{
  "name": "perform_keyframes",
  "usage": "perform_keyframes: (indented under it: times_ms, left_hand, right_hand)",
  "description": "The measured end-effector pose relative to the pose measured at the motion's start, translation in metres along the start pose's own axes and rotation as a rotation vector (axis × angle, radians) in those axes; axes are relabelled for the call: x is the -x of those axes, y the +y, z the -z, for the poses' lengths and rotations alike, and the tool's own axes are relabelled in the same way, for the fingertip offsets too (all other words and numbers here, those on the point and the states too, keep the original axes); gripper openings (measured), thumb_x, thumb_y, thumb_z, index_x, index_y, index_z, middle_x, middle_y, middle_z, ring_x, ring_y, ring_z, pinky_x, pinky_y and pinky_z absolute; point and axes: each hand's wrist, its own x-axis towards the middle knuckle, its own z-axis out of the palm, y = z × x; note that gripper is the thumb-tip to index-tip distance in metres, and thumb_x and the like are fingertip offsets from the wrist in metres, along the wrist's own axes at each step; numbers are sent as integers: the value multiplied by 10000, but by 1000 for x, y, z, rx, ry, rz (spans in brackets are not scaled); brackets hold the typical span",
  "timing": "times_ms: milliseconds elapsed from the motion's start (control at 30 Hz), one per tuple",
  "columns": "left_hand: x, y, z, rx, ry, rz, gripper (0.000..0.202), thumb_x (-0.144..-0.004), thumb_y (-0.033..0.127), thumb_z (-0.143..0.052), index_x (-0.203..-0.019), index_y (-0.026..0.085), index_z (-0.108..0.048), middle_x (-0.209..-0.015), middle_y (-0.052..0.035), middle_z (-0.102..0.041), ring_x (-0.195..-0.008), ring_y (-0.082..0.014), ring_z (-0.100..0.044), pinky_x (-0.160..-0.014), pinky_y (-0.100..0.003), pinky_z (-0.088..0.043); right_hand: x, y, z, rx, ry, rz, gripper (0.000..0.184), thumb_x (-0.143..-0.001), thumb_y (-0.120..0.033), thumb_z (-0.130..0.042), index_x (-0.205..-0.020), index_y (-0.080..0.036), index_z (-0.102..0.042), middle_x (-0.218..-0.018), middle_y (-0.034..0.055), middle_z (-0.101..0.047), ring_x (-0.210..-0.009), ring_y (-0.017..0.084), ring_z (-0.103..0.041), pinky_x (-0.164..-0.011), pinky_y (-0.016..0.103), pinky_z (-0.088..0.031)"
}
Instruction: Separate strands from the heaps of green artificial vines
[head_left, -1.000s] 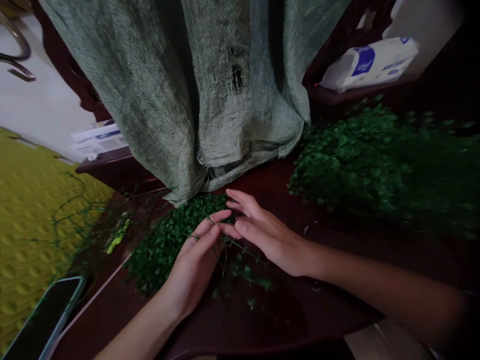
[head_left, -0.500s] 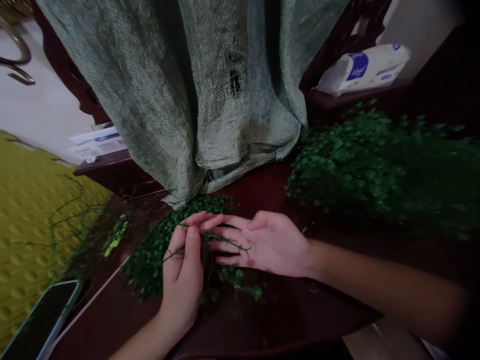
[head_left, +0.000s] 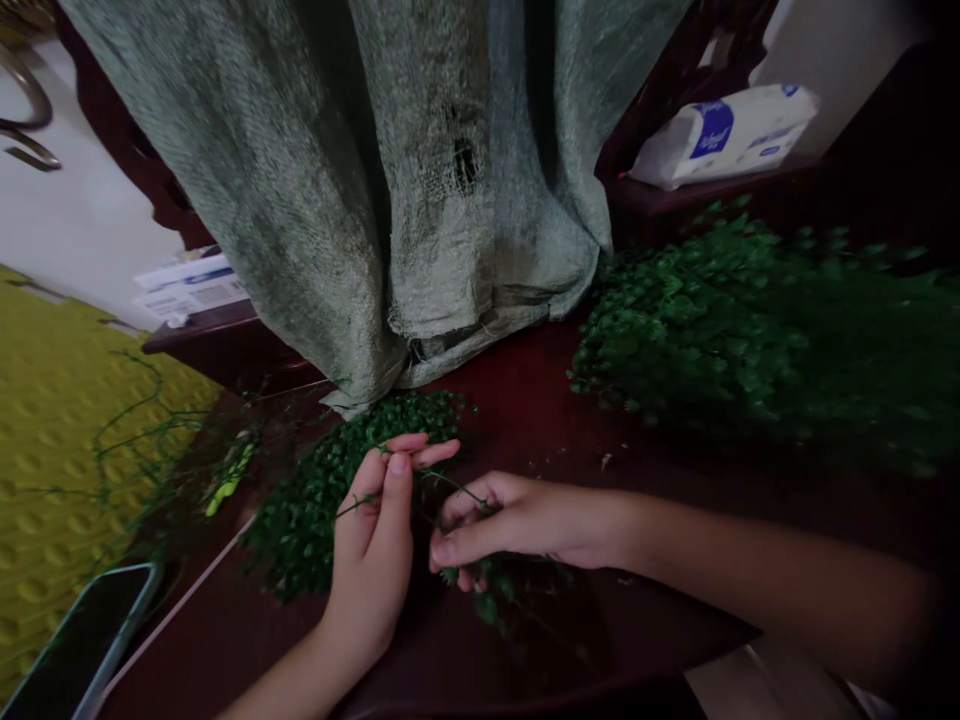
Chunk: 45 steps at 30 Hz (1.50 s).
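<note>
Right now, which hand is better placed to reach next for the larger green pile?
Probably the right hand: it is nearer to the larger green pile, and its forearm lies on that side. The left hand is nearer the smaller pile, pinching a thin stem.

The left hand [head_left: 371, 555] was bare, and its fingers were slender with rounded tips. The nail of the left thumb [head_left: 397, 500] looked short and plain. The right hand [head_left: 525, 518] was also bare, and a thumbnail [head_left: 444, 552] could be seen on it. Both wrists [head_left: 626, 530] were narrow and smooth. The left forearm [head_left: 304, 670] and the right forearm [head_left: 750, 555] were uncovered in their visible parts.
</note>
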Motion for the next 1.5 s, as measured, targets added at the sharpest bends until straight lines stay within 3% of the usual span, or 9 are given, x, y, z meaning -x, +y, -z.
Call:
perform_keyframes:
  times_ms: [133, 333, 433, 600, 700, 800, 1000, 1167, 1500]
  left_hand:
    - [-5, -2, 2, -67, 75, -36, 266, -924, 465, -517, -986, 226, -618, -876, -13, -736, -845, -168, -651, -787, -278, -488]
    - [-4, 1, 2, -51, 137, -73, 229, -969, 410, -447, -937, 226, -580, -530, 62, -590, -540, -112, -533, -599, -204, -438]
    - [-4, 1, 3, 9, 140, -76, 210, -967, 388, -463, -919, 215, -572, -500, 63, -562, -496, -103, -490, -528, -180, -410]
    - [-9, 0, 2, 152, 154, -63, 171, -981, 316, -458, -885, 216, -559, -436, 76, -473, -444, -95, -404, -458, -162, -354]
    - [-13, 3, 1, 231, 167, -42, 203, -991, 276, -439, -834, 211, -549, -395, 82, -397, -428, -93, -345, -449, -158, -331]
    - [-14, 7, 1, 268, 160, -37, 212, -988, 274, -444, -814, 210, -546, -394, 81, -373, -430, -95, -331, -438, -160, -319]
    - [-9, 10, 2, 258, 186, -179, 195, -965, 293, -492, -790, 222, -540, -426, 74, -389, -424, -104, -311, -416, -196, -292]
    - [-14, 8, 0, 276, 222, -167, 196, -960, 257, -494, -775, 230, -555, -425, 71, -361, -443, -120, -276, -448, -226, -293]
    - [-14, 10, 1, 245, 241, -293, 198, -951, 265, -512, -767, 195, -532, -451, 75, -396, -436, -94, -305, -476, -242, -278]
  right_hand:
    - [1, -1, 0, 83, 70, -14, 145, -693, -233, -751, -726, -145, -641, -651, -41, -578, -615, 63, -504, -621, 179, -383]
    - [4, -1, -8, 348, 105, -52, 146, -797, -251, -616, -695, -148, -608, -628, -43, -539, -569, 67, -454, -558, 191, -350]
    - [5, 0, -9, 543, 133, 60, 166, -803, -202, -558, -643, -158, -559, -598, -50, -517, -553, 69, -444, -543, 195, -339]
    - [9, 4, -10, 1125, 319, 347, 175, -810, -240, -559, -651, -169, -569, -625, -22, -581, -585, 103, -482, -570, 234, -349]
    - [10, 5, -10, 1395, 381, 402, 205, -877, -262, -500, -771, -166, -647, -779, 44, -689, -691, 154, -587, -659, 277, -406]
    - [10, 4, -9, 1546, 441, 410, 235, -905, -267, -477, -821, -168, -673, -803, 61, -710, -765, 185, -630, -733, 310, -425]
    - [8, -1, 0, 1693, 562, 421, 203, -842, -364, -594, -784, -185, -672, -719, 34, -692, -799, 221, -621, -727, 343, -404]
    - [5, -2, 11, 1719, 613, 437, 211, -811, -387, -637, -769, -185, -682, -714, 26, -664, -796, 214, -606, -715, 337, -394]
    - [3, -5, 22, 1736, 733, 411, 234, -830, -391, -615, -928, -183, -656, -969, 62, -629, -925, 234, -567, -764, 352, -407]
